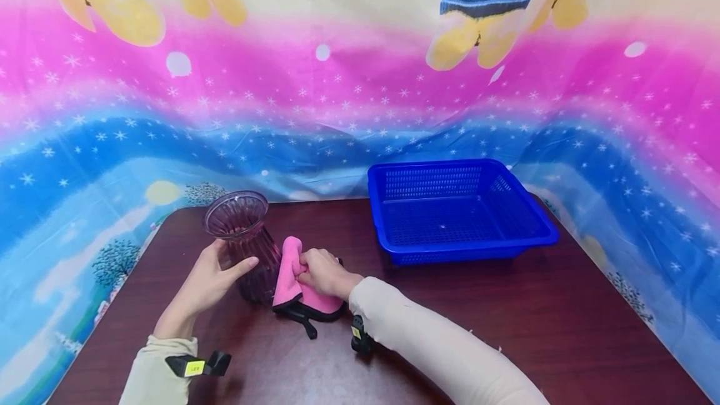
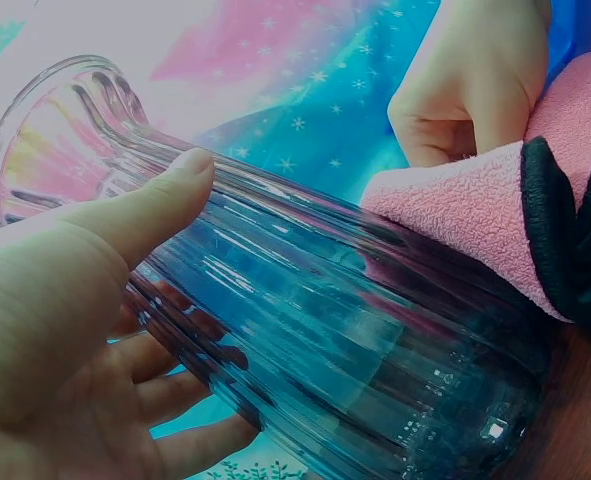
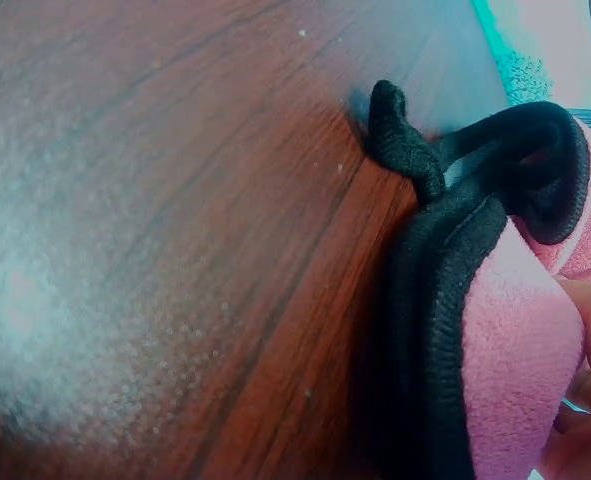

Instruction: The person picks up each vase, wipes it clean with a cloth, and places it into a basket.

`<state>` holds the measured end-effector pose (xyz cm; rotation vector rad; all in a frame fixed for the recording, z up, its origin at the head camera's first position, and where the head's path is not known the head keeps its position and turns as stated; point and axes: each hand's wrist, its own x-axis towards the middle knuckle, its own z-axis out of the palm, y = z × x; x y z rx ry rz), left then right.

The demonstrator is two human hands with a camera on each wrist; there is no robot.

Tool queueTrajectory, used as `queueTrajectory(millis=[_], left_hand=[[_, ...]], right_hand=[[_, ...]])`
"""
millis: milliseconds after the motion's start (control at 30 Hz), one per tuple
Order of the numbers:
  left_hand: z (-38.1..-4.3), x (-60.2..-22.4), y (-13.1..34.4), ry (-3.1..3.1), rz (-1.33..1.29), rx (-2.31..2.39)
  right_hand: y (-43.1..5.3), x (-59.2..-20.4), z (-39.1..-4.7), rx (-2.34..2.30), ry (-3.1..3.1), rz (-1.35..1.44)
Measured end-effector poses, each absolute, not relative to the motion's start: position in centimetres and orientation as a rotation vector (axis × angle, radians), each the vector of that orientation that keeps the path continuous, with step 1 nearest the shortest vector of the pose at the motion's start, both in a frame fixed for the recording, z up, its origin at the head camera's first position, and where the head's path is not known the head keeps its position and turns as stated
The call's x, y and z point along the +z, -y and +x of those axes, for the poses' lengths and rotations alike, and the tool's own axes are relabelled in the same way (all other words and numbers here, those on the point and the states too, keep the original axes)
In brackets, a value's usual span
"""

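Observation:
A ribbed, clear purple-tinted glass vase (image 1: 255,258) with a flared rim leans on the table at the left. My left hand (image 1: 205,280) holds it from the near left side, thumb across the front and fingers behind the glass, as the left wrist view shows. A pink cloth (image 1: 288,270) with black edging lies folded against the vase's right side. My right hand (image 1: 326,272) grips this cloth, fingers curled into its fold. The cloth's black hanging loop (image 3: 400,140) sticks out over the table in the right wrist view.
A blue plastic basket (image 1: 467,249) with perforated sides stands at the back right of the dark wooden table (image 1: 450,330). A printed fabric backdrop (image 1: 337,99) hangs behind and along both sides of the table.

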<state>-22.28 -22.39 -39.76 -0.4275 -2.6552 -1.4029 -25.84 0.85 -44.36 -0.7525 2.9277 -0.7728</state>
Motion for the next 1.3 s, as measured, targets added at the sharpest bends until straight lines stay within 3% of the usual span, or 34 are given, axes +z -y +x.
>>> queueTrajectory(millis=[1300], left_hand=[[-22.22,-39.68,22.47,2.664,-0.414,-1.419]], right_hand=[[-1.07,-43.87,-25.86,-0.991,-2.867,-0.822]])
